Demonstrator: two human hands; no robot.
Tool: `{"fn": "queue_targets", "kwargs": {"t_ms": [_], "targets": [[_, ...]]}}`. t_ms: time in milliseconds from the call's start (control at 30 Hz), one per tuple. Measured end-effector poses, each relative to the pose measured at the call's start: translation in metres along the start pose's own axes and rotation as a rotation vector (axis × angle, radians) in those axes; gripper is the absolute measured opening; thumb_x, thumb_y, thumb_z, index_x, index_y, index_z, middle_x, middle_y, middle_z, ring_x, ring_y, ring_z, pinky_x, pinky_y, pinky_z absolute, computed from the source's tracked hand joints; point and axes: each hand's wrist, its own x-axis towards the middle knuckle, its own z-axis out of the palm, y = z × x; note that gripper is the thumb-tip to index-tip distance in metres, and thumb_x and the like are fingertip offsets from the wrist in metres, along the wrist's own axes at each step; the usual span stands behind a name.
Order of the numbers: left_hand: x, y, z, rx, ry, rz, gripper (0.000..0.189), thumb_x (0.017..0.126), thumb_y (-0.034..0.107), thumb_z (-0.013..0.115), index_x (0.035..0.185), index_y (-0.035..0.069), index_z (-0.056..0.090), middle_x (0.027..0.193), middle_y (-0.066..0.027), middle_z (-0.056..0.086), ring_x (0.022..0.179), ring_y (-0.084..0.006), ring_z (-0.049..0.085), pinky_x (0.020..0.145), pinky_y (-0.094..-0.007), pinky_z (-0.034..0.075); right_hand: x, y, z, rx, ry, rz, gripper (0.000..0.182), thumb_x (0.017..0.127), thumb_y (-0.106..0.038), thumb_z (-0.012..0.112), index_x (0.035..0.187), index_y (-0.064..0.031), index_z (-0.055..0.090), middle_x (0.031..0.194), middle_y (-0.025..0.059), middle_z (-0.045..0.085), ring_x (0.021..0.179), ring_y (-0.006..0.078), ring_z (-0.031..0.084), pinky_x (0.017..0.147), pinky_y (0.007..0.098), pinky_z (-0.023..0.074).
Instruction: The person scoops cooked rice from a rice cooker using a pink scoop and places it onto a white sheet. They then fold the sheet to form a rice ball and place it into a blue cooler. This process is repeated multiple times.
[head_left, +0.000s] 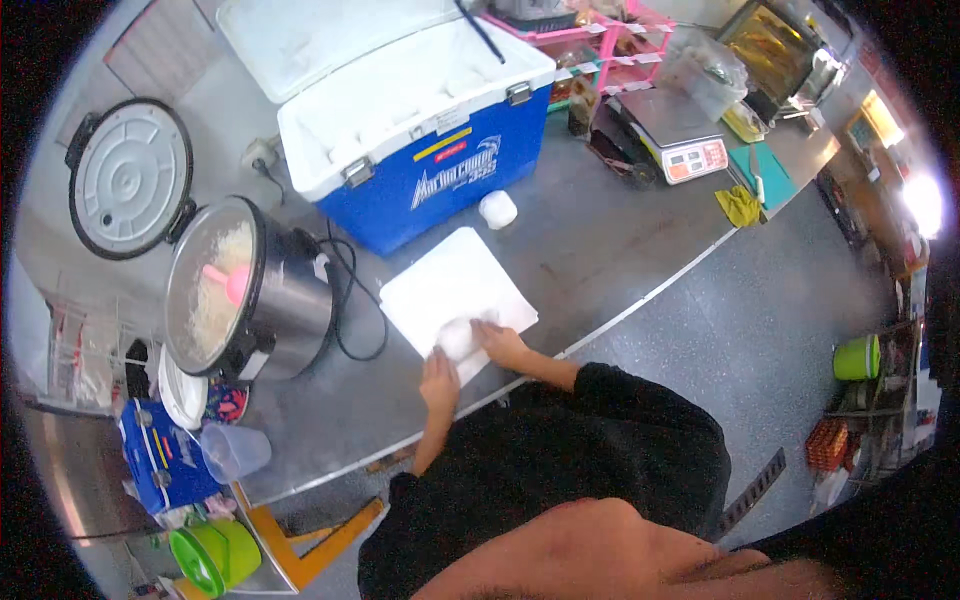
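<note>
On a stack of white paper sheets (459, 270), near the table's front edge, rests a rounded white bundle (456, 337). My left hand (439, 384) grips its near left side with the fingertips. From the right, my right hand (501, 345) holds the other side, fingers bent over it. What the bundle contains is hidden. Another white wrapped bundle (498, 210) sits apart from the stack, close to the blue cooler box (442, 176).
At left stands a large rice cooker (300, 300) holding rice (214, 300) and a pink scoop (237, 283); its cord (352, 300) loops over the steel table. A clear plastic cup (238, 452) is near the left corner. Rightward are a scale (675, 127) and a knife (758, 180).
</note>
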Motion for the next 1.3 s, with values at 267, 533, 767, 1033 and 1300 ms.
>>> {"fn": "queue_targets", "kwargs": {"t_ms": [267,533,767,1033,1300], "targets": [[0.021,-0.003,-0.02,0.063,-0.281,0.028,0.049,0.071,0.02,0.057,0.116,0.003,0.049,0.094,-0.0136,0.057,0.087,-0.0293,0.056,0.072,-0.0376,0.048,0.02,-0.007,-0.025,-0.003,-0.194,0.059,0.077,0.074,-0.053,0.053,0.112,0.0136,0.044,0.107,0.0253,0.054,0.093,0.034,0.057,0.079,0.0388,0.047],[0.038,-0.06,-0.015,-0.315,-0.157,0.187,0.025,0.075,0.013,0.057,0.099,0.01,0.061,0.092,-0.0084,0.062,0.081,-0.0278,0.06,0.07,-0.0388,0.048,0.02,0.047,-0.015,0.231,-0.159,-0.083,0.032,0.071,-0.018,0.058,0.103,-0.015,0.061,0.092,0.0058,0.064,0.08,0.0261,0.061,0.068,0.0377,0.0483],[0.073,-0.033,-0.02,-0.078,-0.21,-0.233,0.018,0.067,0.016,0.065,0.082,0.007,0.061,0.093,-0.0082,0.062,0.085,-0.0279,0.058,0.072,-0.038,0.048,0.073,0.035,-0.032,0.155,-0.236,0.072,0.025,0.068,-0.018,0.063,0.092,-0.0119,0.056,0.082,0.0105,0.063,0.079,0.0287,0.06,0.068,0.0401,0.0457],[0.001,-0.02,0.012,0.283,0.134,0.108,0.027,0.072,0.021,0.059,0.092,0.002,0.057,0.091,-0.0105,0.061,0.083,-0.0237,0.058,0.064,-0.0382,0.049,0.01,-0.023,-0.004,-0.005,0.02,0.021,0.062,0.073,-0.041,0.058,0.115,0.0031,0.046,0.108,0.0194,0.054,0.092,0.0285,0.055,0.079,0.0376,0.0424],[0.055,0.008,-0.015,0.196,-0.312,-0.244,0.03,0.07,0.021,0.059,0.09,-0.001,0.06,0.067,-0.0168,0.062,0.057,-0.0312,0.06,0.055,-0.0384,0.049,0.051,0.001,-0.014,-0.011,-0.15,-0.004,0.071,0.071,-0.048,0.059,0.108,0.0112,0.047,0.065,0.0163,0.061,0.059,0.0319,0.06,0.062,0.0396,0.0471]]}}
